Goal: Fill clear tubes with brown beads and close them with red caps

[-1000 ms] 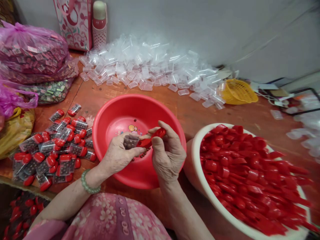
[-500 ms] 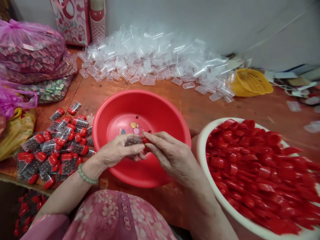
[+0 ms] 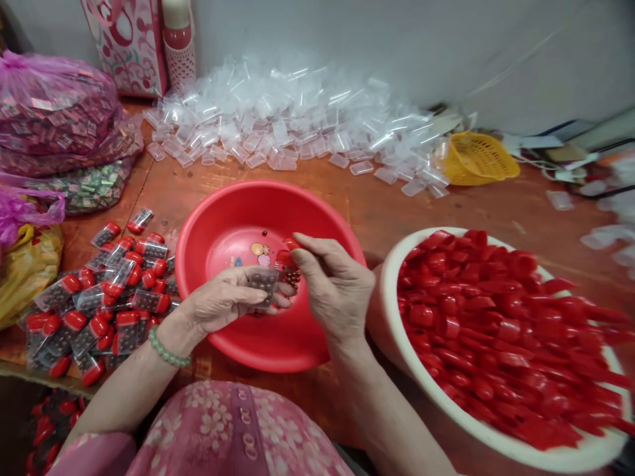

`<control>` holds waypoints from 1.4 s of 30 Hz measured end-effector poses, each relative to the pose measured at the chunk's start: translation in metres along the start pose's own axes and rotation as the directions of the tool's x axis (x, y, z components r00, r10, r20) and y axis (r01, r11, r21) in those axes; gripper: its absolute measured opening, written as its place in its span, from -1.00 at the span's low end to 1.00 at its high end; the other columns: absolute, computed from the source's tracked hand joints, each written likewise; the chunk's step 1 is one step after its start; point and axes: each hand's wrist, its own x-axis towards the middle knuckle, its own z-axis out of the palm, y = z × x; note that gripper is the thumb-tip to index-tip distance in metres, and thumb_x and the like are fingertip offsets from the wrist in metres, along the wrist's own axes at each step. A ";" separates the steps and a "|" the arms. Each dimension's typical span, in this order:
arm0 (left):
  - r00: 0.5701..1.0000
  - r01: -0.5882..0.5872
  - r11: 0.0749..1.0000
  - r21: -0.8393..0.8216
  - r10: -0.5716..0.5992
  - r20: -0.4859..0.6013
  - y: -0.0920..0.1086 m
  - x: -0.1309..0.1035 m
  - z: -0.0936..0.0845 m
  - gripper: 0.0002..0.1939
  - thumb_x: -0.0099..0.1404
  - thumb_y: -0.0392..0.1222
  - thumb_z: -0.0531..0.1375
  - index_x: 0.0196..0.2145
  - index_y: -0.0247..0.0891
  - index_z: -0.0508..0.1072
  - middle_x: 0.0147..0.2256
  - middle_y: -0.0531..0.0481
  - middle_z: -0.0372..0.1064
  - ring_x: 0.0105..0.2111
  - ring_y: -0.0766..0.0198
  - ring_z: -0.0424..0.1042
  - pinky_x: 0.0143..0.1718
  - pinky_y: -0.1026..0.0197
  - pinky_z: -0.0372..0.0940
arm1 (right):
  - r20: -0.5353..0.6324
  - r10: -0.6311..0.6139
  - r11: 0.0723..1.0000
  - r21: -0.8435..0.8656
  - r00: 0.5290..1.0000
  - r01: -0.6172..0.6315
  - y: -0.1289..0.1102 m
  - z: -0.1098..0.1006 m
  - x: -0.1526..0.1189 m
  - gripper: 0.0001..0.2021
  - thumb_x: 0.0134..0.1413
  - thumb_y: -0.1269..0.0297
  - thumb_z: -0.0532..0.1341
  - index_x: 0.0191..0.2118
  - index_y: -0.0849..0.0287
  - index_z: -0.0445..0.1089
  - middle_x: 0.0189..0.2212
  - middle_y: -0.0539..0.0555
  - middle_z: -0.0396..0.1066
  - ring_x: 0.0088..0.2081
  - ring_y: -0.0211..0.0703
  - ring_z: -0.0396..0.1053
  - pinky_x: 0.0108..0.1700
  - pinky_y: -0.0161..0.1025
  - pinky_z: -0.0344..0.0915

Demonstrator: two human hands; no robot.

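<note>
Head view: over the red basin [image 3: 302,347], the left hand [image 3: 218,301] pinches a transparent case [image 3: 262,283] filled with dark beads, thumb across its near face, the other fingers reaching behind and beyond it. The right hand [image 3: 342,284], also above the basin, pinches a red piece [image 3: 286,256] between thumb and forefinger. Brown beads [image 3: 294,280] cluster just under that piece, beside the left fingertips; whether they rest on those fingers or on the piece I cannot tell.

The key relation: the case lies left of the right fingertips and a little nearer the wearer, apart from them, with the left hand nearer since it grips it. Its long axis seems to run roughly sideways, one end towards the right hand, though foreshortening leaves this unsure.

Left of the basin lie red-ended cases [image 3: 127,330]; right of it stands a white tub [image 3: 391,291] of red parts [image 3: 486,344]; behind it spread transparent shells [image 3: 288,132].
</note>
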 end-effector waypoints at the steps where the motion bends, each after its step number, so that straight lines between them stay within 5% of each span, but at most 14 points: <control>1: 1.000 -0.007 1.000 0.016 0.006 0.013 0.000 0.000 0.000 -0.61 0.03 -0.26 0.42 -0.15 -0.34 0.54 -0.19 -0.17 0.54 -0.23 0.25 0.53 -0.16 0.26 0.34 | 0.032 -0.057 0.998 -0.038 0.998 0.058 -0.001 0.004 -0.001 -0.86 0.11 0.29 0.31 -0.19 0.03 0.56 -0.31 0.01 0.54 -0.31 -0.21 0.51 -0.26 -0.21 0.49; 8: 1.000 -0.031 0.998 0.057 0.031 -0.002 -0.005 0.002 -0.002 -0.64 -0.01 -0.15 0.46 -0.28 -0.37 0.54 -0.35 -0.09 0.51 -0.33 0.32 0.49 -0.18 0.27 0.33 | 0.125 -0.158 0.981 -0.090 0.979 0.170 0.003 0.014 -0.010 -0.86 0.12 0.36 0.29 -0.19 0.04 0.53 -0.30 0.01 0.54 -0.26 -0.21 0.49 -0.18 -0.20 0.46; 11: 0.999 -0.034 0.999 0.031 0.035 -0.011 -0.006 0.002 -0.002 -0.62 -0.03 -0.13 0.47 -0.28 -0.36 0.53 -0.37 -0.08 0.50 -0.35 0.32 0.48 -0.20 0.26 0.34 | 0.137 -0.145 0.986 -0.063 0.980 0.155 0.006 0.011 -0.010 -0.88 0.12 0.35 0.30 -0.21 0.05 0.52 -0.30 0.01 0.53 -0.25 -0.21 0.49 -0.16 -0.18 0.45; 18: 1.000 -0.014 0.999 0.036 0.014 -0.003 -0.004 0.001 -0.003 -0.67 0.01 -0.20 0.43 -0.27 -0.40 0.53 -0.35 -0.13 0.53 -0.32 0.29 0.51 -0.22 0.28 0.37 | 0.369 -0.050 0.998 -0.025 0.928 0.063 0.012 -0.004 -0.003 -0.83 0.12 0.26 0.28 -0.14 0.08 0.47 -0.26 0.04 0.52 -0.22 -0.15 0.50 -0.13 -0.10 0.46; 22: 1.000 -0.016 0.999 0.036 0.017 -0.020 -0.001 0.001 -0.001 -0.67 -0.07 -0.43 0.38 -0.28 -0.39 0.52 -0.37 -0.11 0.54 -0.33 0.29 0.52 -0.23 0.29 0.38 | 0.321 -0.009 1.000 -0.006 0.947 0.012 0.015 -0.001 -0.002 -0.86 0.06 0.30 0.30 -0.21 0.10 0.47 -0.26 0.04 0.53 -0.22 -0.18 0.50 -0.11 -0.14 0.46; 26: 0.999 -0.033 0.999 0.035 0.034 -0.024 0.001 0.000 0.001 -0.68 -0.08 -0.45 0.38 -0.29 -0.39 0.53 -0.37 -0.12 0.54 -0.34 0.28 0.52 -0.22 0.28 0.38 | 0.275 0.056 0.996 0.053 0.960 -0.073 0.010 0.005 -0.001 -0.86 0.04 0.26 0.32 -0.24 0.10 0.48 -0.27 0.04 0.54 -0.24 -0.20 0.49 -0.15 -0.18 0.46; 31: 0.999 -0.036 0.994 0.108 0.036 0.001 0.002 -0.001 0.000 -0.68 -0.05 -0.32 0.42 -0.27 -0.40 0.57 -0.33 -0.17 0.55 -0.29 0.23 0.52 -0.19 0.25 0.37 | 0.367 0.237 0.947 0.120 0.899 -0.298 0.001 0.009 0.003 -0.81 0.03 0.19 0.33 -0.25 0.14 0.46 -0.35 0.02 0.51 -0.40 -0.28 0.43 -0.37 -0.30 0.41; 42: 0.987 -0.097 0.956 0.278 0.129 -0.099 -0.006 0.002 -0.002 -0.70 0.02 -0.23 0.39 -0.26 -0.38 0.54 -0.33 -0.12 0.53 -0.34 0.26 0.49 -0.20 0.20 0.34 | 0.340 0.145 0.983 0.055 0.929 -0.173 0.007 0.015 0.007 -0.87 -0.02 0.24 0.34 -0.33 0.14 0.46 -0.41 -0.01 0.49 -0.38 -0.27 0.43 -0.25 -0.25 0.42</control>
